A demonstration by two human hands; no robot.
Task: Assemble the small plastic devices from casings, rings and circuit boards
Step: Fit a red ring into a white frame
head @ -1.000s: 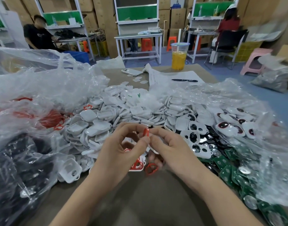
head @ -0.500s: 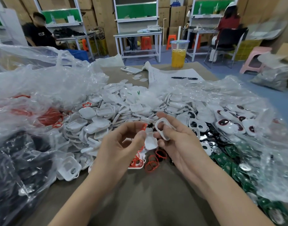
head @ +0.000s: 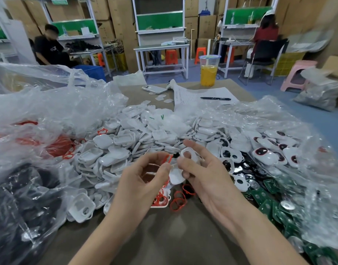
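1. With the left hand [head: 143, 180], pinched a ring [head: 169, 158] between thumb and forefinger tips: a narrow, light hold, the other fingers curled below.
2. With the right hand [head: 212, 180], held a casing [head: 187, 154] by its edge between thumb and forefinger, holed face up, the outer fingers spread loose.
3. Held ring and casing just beside each other, seemingly not touching, over the near edge of the pile [head: 114, 148] of casings.
4. Noted a second white shell [head: 176, 175] low between the hands; could not tell which hand bore it, or whether it lay on the pile.
5. Judged the ring soft, thin and almost weightless: apt to twist, spring back or flick away. Best taken at two points of the loop and seated round the casing a little at a time, never stretched hard.
6. Judged the casing light, stiff and smooth, so rather slippery. Best gripped across the side edges, clear of the hole and of wherever the ring must sit.
7. Found spare rings [head: 173, 205] on the table [head: 164, 241] just below the hands, boards [head: 267, 205] near on the right under plastic, more rings in a bag [head: 57, 146] at left.
8. Reckoned this unit barely begun: ring not yet on, no board in.
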